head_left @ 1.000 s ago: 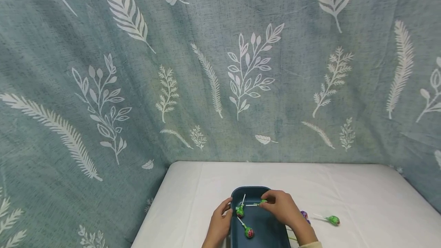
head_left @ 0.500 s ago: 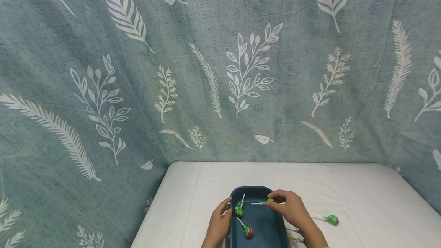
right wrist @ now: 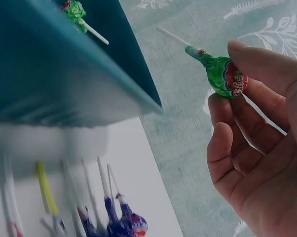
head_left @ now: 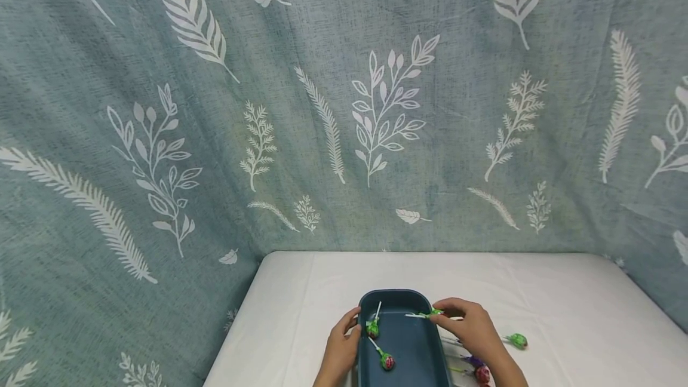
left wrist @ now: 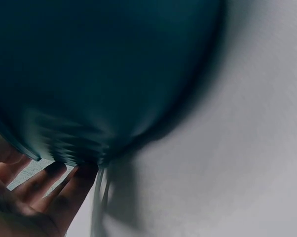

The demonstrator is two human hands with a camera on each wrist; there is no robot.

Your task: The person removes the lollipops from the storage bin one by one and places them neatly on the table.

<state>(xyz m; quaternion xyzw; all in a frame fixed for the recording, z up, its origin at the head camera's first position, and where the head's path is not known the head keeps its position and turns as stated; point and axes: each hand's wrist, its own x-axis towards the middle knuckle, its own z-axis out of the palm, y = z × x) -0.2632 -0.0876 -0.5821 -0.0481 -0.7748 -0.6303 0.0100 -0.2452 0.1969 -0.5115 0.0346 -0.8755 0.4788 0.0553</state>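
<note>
- With our right hand we pinched a green-wrapped lollipop at the far right corner of the blue tray.
- Its stick pointed left, crosswise to the tray's long axis; the candy end sat by the right rim, though we could not judge its height.
- Our left hand, well apart from that lollipop, rested extended fingers against the tray's left wall.
- We had two lollipops lying inside the tray, toward its left.
- Right of the tray, purple-wrapped lollipops and another green one lay on our tabletop.
</note>
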